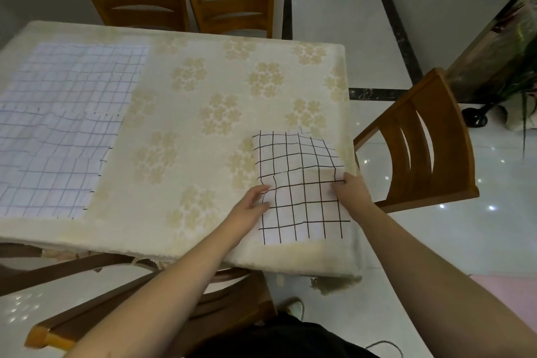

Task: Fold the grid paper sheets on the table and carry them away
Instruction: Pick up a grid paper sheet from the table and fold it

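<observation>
A folded white sheet with a black grid [302, 183] lies at the near right corner of the table [203, 113], its far part lifted and bent. My left hand [250, 206] pinches its left edge between thumb and fingers. My right hand [353, 189] grips its right edge at the fold. Larger pale grid sheets [58, 125] lie flat and overlapping on the left side of the table.
The table carries a cream cloth with a flower pattern. Two wooden chairs [226, 0] stand at the far side, another chair [421, 142] at the right, and one chair [145, 293] sits under the near edge. A plant [520, 67] stands at the far right.
</observation>
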### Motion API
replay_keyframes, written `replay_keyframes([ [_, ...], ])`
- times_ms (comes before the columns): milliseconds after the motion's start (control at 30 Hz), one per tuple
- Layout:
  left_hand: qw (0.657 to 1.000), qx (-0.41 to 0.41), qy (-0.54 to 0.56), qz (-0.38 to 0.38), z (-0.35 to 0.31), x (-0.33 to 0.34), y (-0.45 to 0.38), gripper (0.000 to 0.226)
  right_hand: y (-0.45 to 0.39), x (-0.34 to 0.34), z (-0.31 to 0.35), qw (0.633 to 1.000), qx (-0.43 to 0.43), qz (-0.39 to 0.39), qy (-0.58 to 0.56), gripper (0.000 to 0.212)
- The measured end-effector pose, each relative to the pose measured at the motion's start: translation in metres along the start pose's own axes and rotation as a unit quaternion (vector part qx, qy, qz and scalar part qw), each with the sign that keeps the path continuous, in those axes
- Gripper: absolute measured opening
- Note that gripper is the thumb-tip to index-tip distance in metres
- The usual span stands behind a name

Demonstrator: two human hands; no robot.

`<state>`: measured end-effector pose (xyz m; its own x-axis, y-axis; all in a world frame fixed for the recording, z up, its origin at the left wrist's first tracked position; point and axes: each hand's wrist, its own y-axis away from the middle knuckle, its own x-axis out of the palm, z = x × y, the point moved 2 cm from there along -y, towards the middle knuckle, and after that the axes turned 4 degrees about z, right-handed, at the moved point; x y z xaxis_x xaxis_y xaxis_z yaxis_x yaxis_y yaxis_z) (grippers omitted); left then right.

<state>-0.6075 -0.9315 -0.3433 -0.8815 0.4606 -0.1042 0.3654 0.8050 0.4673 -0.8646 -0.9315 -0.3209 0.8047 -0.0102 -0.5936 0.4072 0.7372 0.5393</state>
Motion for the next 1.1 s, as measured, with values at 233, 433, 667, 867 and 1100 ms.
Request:
replay_keyframes([
  [233, 0.979, -0.148, 0.074, -0.122, 0.028, -0.002, -0.026, 0.039, -0.016, 0.003, -0.019, 0.996, -0.026, 0.058, -0.062, 0.067],
  [433, 0.966, -0.18, 0.032, -0.183, 0.025, 0.002, -0.05, 0.048, -0.018, 0.02, -0.051, 0.997, -0.057, 0.059, -0.007, 0.078],
  [667, 0.958, -0.235, -0.002, -0.163, 0.026, 0.021, -0.075, 0.076, 0.03, 0.062, -0.077, 0.941, -0.2, 0.088, 0.257, 0.067],
  [867, 0.954, -0.234, -0.022, -0.188, 0.023, 0.025, -0.067, 0.065, 0.038, 0.081, -0.083, 0.937, -0.197, 0.128, 0.259, 0.065],
  [1100, 0.957, -0.201, -0.017, -0.208, 0.026, 0.012, -0.052, 0.046, 0.054, 0.084, -0.078, 0.943, -0.217, 0.099, 0.232, 0.055],
])
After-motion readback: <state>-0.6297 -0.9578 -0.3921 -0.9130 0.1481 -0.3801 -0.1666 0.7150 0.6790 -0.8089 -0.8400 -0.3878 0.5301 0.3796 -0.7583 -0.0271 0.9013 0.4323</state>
